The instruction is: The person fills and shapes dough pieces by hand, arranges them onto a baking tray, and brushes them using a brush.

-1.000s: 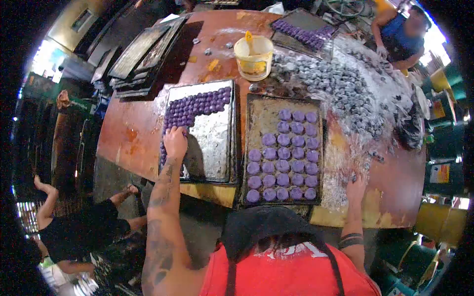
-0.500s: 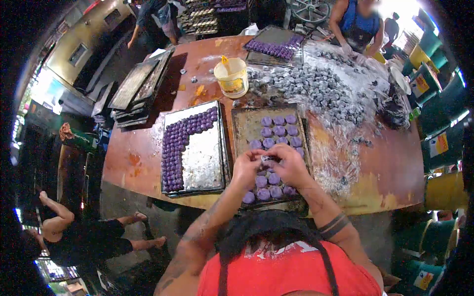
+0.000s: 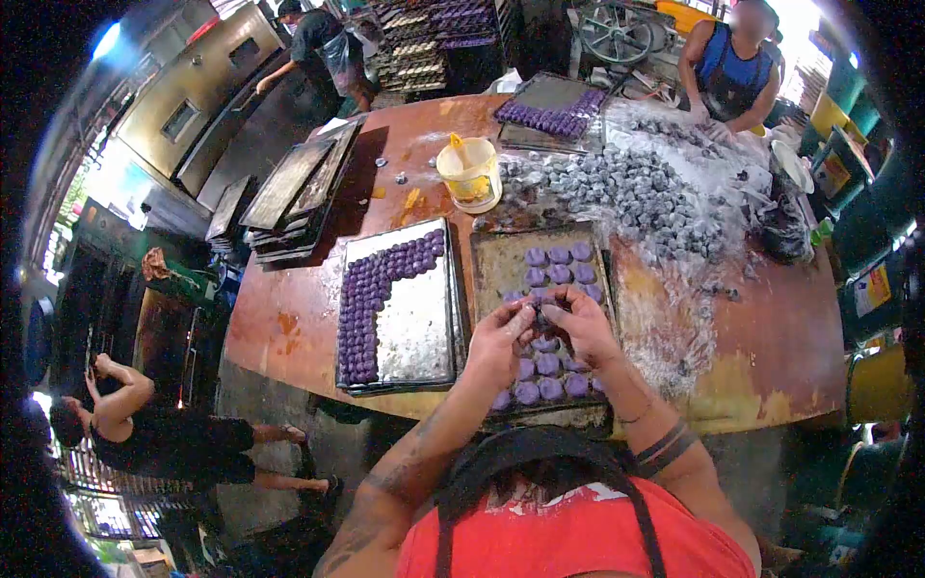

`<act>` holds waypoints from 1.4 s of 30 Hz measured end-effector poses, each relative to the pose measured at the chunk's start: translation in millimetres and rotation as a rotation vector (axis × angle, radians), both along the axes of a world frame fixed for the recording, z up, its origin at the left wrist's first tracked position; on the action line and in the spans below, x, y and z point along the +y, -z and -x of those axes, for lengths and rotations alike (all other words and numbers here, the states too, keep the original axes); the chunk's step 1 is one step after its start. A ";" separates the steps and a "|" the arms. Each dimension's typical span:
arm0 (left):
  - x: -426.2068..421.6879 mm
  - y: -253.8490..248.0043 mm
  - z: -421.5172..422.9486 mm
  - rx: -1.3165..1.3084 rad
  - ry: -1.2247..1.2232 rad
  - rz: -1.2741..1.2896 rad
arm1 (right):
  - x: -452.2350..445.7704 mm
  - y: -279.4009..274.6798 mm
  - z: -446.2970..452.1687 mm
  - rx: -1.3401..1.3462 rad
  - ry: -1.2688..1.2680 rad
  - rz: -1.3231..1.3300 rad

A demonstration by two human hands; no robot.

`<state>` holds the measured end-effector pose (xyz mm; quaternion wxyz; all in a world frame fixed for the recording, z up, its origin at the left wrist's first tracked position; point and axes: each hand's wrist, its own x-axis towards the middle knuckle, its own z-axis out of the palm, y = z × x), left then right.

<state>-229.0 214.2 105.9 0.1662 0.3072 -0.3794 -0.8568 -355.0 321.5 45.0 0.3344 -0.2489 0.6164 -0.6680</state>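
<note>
My left hand and my right hand meet above the right tray, fingers pinched around a small dark lump that they largely hide. Flattened purple dough rounds lie in rows on that tray beneath my hands. To the left, a tray with a pale floured surface carries close-packed purple balls along its left side and top.
A yellow-white bucket stands behind the trays. Floury dark lumps cover the back right, near a co-worker. Stacked trays sit at the back left. Another tray of purple pieces lies behind. Other people are at the left.
My left hand has left the left tray and my right hand the floured table edge; both came together over the right tray. The view has shifted, showing more of the room behind.
</note>
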 end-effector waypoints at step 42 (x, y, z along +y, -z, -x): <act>-150.7 134.7 -84.1 -0.484 -0.177 0.680 | -121.8 49.7 -15.7 1.038 -0.195 -0.574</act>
